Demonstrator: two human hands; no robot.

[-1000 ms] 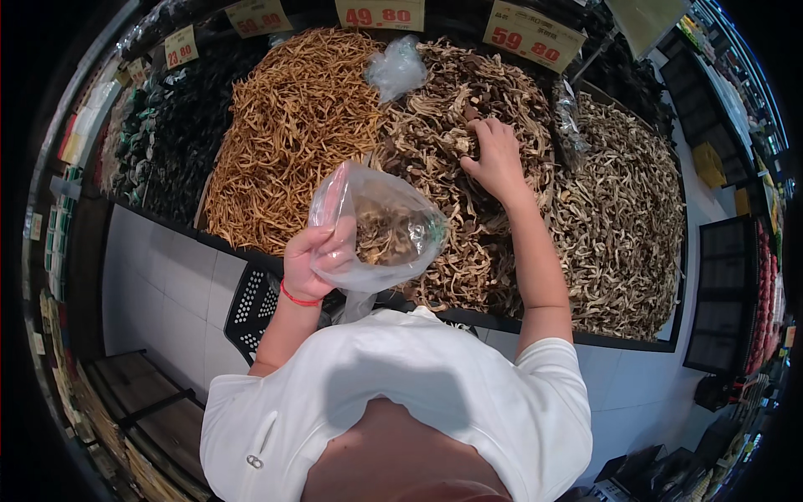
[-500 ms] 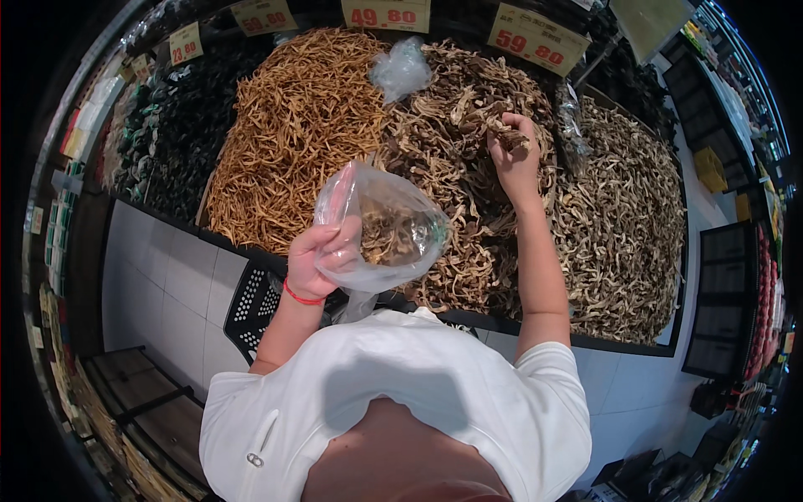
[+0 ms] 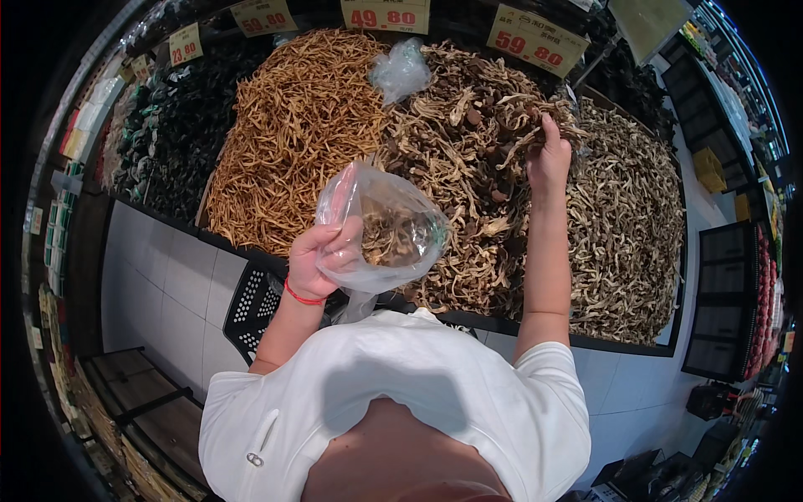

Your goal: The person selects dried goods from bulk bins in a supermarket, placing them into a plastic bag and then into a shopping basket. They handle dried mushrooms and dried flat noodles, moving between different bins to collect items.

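My left hand [image 3: 316, 258] is closed on the rim of a clear plastic bag [image 3: 393, 269], whose mouth gapes wide. Some dried mushrooms show through the bag, though some of what I see there may be the pile behind it. My right hand [image 3: 549, 161] is closed on a bunch of dried mushrooms [image 3: 535, 135] at the far right side of the brown dried mushroom pile [image 3: 456, 159]. Its thumb points up, and the other fingers are partly hidden behind the mushrooms.
Left of the mushrooms lies a heap of thin orange-brown dried strands [image 3: 293, 142]; to the right, a paler dried heap [image 3: 623, 243]. A crumpled plastic bag [image 3: 400, 71] rests at the back between heaps. Price signs [image 3: 535, 40] stand behind. A black perforated basket [image 3: 253, 305] is below the display edge.
My right hand has moved right across the mushroom pile, still with dried mushrooms at its fingers. My left hand and the plastic bag have stayed in place.
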